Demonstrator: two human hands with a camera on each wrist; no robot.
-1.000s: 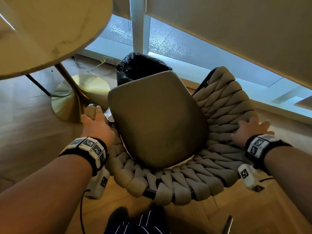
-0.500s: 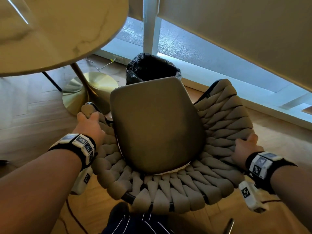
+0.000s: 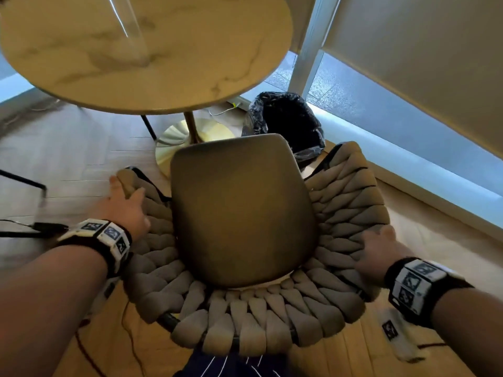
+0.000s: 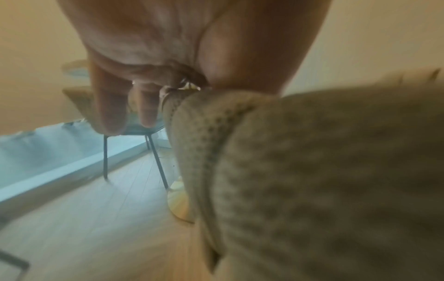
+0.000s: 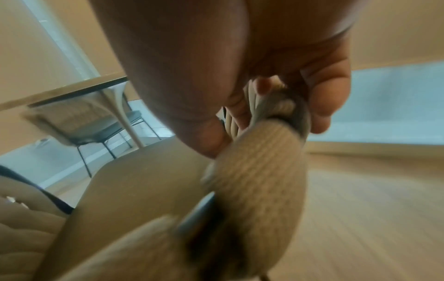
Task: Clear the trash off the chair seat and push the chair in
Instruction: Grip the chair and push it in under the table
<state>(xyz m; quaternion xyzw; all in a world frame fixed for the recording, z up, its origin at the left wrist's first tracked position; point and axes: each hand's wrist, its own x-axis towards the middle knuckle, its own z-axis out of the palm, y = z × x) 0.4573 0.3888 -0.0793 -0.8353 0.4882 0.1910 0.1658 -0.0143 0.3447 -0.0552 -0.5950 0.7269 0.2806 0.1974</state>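
At floor level by the round marble table point(image 3: 141, 50), the chair point(image 3: 245, 213) stands w/ its smooth seat bare, front edge just short of the table's gold base point(image 3: 174, 137). Both hands hold the woven rope backrest point(image 3: 245, 330): left hand point(image 3: 122, 208) wraps the left arm end, thumb on the inner side, 2 fingers point(image 4: 113, 108) hanging down the outer side; right hand point(image 3: 381, 254) grips the right side, fingers point(image 5: 324, 98) curled round the rope rim. Black-lined bin point(image 3: 285, 121) sits beyond the seat's far right corner, near the window. Another chair point(image 5: 79, 121) stands across the table.
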